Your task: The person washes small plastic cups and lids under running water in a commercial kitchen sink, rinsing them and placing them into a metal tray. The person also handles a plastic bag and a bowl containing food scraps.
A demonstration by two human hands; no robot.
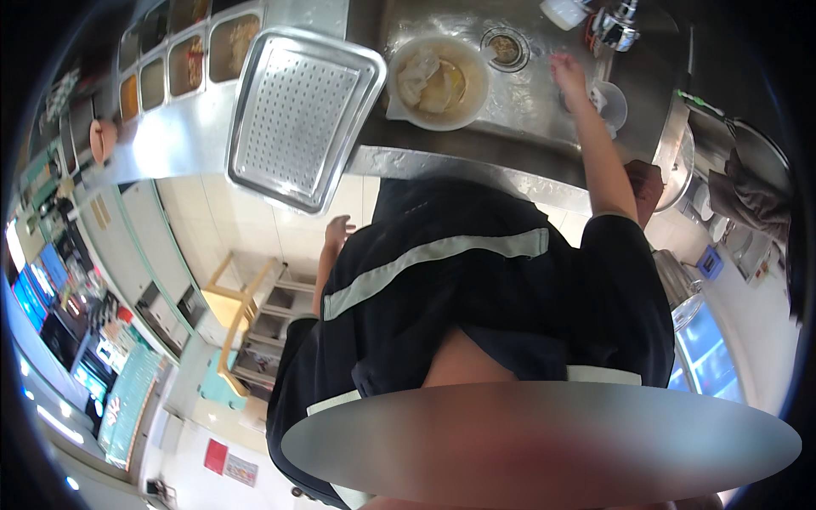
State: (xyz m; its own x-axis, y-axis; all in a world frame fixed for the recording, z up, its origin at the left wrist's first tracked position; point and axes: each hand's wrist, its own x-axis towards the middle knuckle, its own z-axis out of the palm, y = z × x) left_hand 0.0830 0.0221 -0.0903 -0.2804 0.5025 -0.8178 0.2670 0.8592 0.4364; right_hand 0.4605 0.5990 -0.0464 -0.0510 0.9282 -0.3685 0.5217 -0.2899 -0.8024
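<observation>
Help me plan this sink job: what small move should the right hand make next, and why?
Probably grip the small white cup: the right hand hovers open in the steel sink just beside it, below the faucet. The left hand hangs empty under the perforated tray, so it cannot help yet.

blurred: oval patch (541,442) hides lower torso | cut off: faucet (619,21) at top edge | unclear: contents of bowl (438,81) in sink

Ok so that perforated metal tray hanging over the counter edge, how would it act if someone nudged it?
The perforated metal tray looks stiff and fairly light, being thin sheet metal full of holes. Its lower corner juts past the steel counter, so a nudge could probably tip it off. It would likely slide easily, metal on metal.
</observation>
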